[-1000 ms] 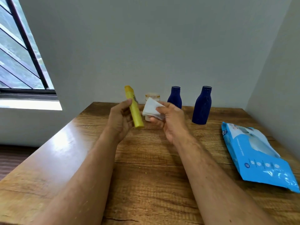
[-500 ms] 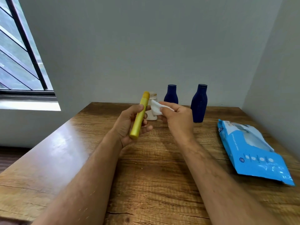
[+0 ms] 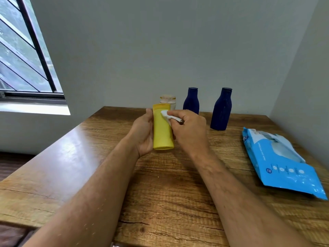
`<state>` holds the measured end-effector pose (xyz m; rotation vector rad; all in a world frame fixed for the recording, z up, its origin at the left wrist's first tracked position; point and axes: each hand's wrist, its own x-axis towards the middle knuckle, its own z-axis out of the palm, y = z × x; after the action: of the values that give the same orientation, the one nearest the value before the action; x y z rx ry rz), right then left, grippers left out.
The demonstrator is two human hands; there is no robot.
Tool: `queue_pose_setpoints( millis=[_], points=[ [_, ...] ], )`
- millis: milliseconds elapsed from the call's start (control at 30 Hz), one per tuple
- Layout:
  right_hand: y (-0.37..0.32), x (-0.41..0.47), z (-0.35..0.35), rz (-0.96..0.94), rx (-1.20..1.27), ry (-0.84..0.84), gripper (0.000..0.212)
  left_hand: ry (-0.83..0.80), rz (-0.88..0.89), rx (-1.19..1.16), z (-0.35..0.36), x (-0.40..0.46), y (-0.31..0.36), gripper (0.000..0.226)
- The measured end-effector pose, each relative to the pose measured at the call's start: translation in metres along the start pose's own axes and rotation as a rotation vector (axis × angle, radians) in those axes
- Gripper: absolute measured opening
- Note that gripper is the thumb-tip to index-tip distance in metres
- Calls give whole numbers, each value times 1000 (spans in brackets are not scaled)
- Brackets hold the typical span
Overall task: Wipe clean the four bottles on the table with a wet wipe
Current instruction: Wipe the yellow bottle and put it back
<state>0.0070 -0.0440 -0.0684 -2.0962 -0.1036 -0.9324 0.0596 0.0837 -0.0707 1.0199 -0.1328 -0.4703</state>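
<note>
One yellow bottle (image 3: 162, 128) is being worked on at this moment, held up above the worktop (image 3: 169, 193) with its broad face turned to the camera. The left hand (image 3: 143, 132) grips it along its left edge, fingers curled round behind it. The right hand (image 3: 188, 129) pinches a folded white wet wipe (image 3: 168, 115) and presses it against the bottle's upper part, just below the cap.

Judging by that, the job looks to be in its early part: this bottle is mid-wipe, and nothing shows whether the other three have been cleaned. They stand at the back of the worktop near the wall: a small cream bottle (image 3: 168, 100) partly hidden behind the yellow one, a dark blue bottle (image 3: 191, 101) beside it, and a taller dark blue bottle (image 3: 221, 109) further right and nearer.

A blue pack of wipes (image 3: 284, 168) lies flat to the right. The worktop is wood-grained and brown, with a glossy sheen on its left side. It sits in a corner of pale grey walls, and a barred window (image 3: 26, 59) lets in daylight at the left.
</note>
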Motion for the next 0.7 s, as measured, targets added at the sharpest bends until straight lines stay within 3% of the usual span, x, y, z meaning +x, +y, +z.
queue_pose_setpoints(
  millis=[533, 700],
  points=[
    [8, 1, -4, -154, -43, -14, 30, -121, 114, -37, -2, 0, -1, 62],
    [11, 1, -9, -162, -133, -127, 26, -78, 95, -5, -1, 5, -3, 65]
  ],
)
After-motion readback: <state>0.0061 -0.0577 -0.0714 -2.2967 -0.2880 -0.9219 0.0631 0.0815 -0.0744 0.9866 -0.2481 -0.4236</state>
